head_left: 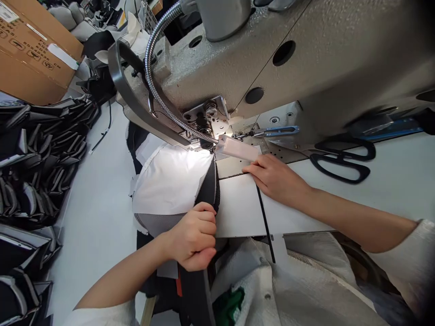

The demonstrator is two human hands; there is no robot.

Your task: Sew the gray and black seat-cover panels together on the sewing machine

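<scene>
Here, at an industrial sewing machine (272, 59), your left hand (193, 237) grips the near edge of a black-and-white fabric piece (170, 181), fingers curled and pressed together around its dark seam at the front of the surface (390, 181). Your right hand (277, 179) lies flat just beyond, fingers held together and pressing a white panel (238, 203) beside the needle area (207, 136), under the lamp's glare. Farther back, black scissors (340, 158) and blue-handled snips (280, 131) rest near the machine, and stacked dark pieces (37, 154) crowd the left. The risk looks plain: your right fingertips sit close to the needle, and uneven pull from the left hand could skew the seam.
</scene>
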